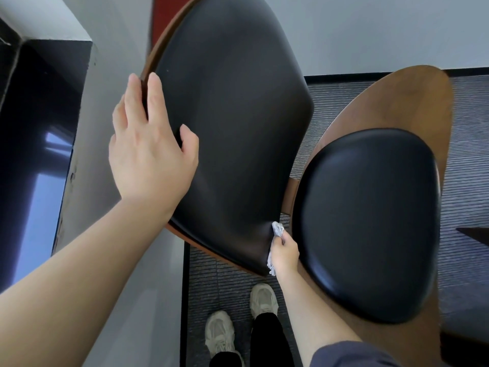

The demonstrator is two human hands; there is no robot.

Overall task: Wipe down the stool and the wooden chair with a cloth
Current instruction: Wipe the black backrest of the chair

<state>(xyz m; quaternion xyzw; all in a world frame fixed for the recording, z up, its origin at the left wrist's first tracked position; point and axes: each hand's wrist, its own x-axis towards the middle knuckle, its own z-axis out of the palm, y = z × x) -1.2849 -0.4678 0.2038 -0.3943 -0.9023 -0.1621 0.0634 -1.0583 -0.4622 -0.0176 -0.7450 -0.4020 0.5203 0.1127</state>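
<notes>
Left hand (150,154) rests open on the chair (238,102) back's edge, right hand (284,254) grips the cloth (276,229) at that back's lower corner: chair wiping seems underway, seat (370,221) probably left, stool unseen.

We're pretty sure this is an office or lounge kind of space: grey ribbed carpet tiles (471,160) on the floor, plain white walls (370,27) with a black skirting strip (344,78), and a moulded wooden chair (412,102) with black leather pads (238,115).
</notes>
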